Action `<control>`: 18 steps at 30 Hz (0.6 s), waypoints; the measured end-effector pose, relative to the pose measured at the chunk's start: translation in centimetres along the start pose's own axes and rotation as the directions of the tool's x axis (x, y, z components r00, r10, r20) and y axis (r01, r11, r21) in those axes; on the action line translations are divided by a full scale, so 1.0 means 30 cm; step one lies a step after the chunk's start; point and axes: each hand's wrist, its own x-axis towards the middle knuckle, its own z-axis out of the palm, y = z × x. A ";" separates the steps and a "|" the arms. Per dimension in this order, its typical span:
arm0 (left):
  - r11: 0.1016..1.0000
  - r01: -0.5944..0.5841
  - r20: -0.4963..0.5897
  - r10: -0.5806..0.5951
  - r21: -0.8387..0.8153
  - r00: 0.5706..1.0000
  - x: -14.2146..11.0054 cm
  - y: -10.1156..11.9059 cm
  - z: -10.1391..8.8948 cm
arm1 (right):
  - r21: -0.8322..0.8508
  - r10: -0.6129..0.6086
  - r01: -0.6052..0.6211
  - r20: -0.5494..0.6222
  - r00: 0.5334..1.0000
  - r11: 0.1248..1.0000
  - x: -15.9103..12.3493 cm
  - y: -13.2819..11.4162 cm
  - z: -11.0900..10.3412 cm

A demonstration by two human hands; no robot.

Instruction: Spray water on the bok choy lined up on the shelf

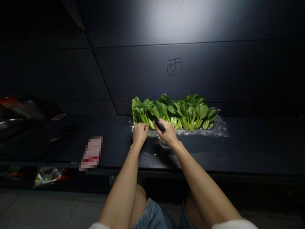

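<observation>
My right hand [167, 133] is closed round a clear spray bottle [164, 145] with a black head [158, 123], just in front of the greens. Several bunches of green bok choy [188, 111] lie side by side along the back wall, leaves towards the wall and pale stalks towards me. Under them is a crinkled clear plastic sheet [220, 127]. At the left end of the row, my left hand [140, 133] has its fingers curled together by the stalks. Whatever may be in those fingers is hidden.
Water drops [146, 156] dot the dark shelf [252, 149] near its front edge. To the left lies a pixelated pink item [92, 152]. A colourful packet [49, 175] sits below the shelf. The back panel [133, 73] carries a handwritten character.
</observation>
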 end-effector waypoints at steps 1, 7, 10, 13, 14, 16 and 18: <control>1.000 0.004 -0.001 -0.004 -0.002 1.000 -0.001 -0.002 -0.002 | -0.007 0.000 0.000 0.008 1.000 1.000 -0.001 -0.003 0.000; 1.000 0.021 -0.018 -0.021 -0.002 1.000 -0.009 -0.010 -0.013 | 0.004 -0.012 0.012 0.054 0.998 1.000 -0.004 -0.006 0.012; 1.000 0.028 -0.011 -0.028 0.001 1.000 -0.010 -0.007 -0.020 | 0.015 -0.025 0.024 0.057 0.998 1.000 -0.004 -0.003 0.018; 0.999 0.033 0.004 -0.033 -0.003 0.999 -0.009 -0.003 -0.025 | -0.007 -0.022 0.022 0.060 0.998 1.000 -0.006 0.000 0.019; 0.999 0.034 0.009 -0.034 -0.004 0.999 -0.008 -0.002 -0.025 | -0.018 -0.015 0.016 0.064 0.998 1.000 -0.007 0.001 0.018; 0.999 0.038 0.018 -0.038 -0.003 0.999 -0.006 -0.001 -0.025 | -0.034 -0.002 0.004 0.075 0.997 0.999 -0.009 0.002 0.018; 0.999 0.042 0.020 -0.043 0.004 0.999 -0.006 -0.001 -0.024 | -0.039 0.002 0.001 0.084 0.996 0.999 -0.010 0.003 0.018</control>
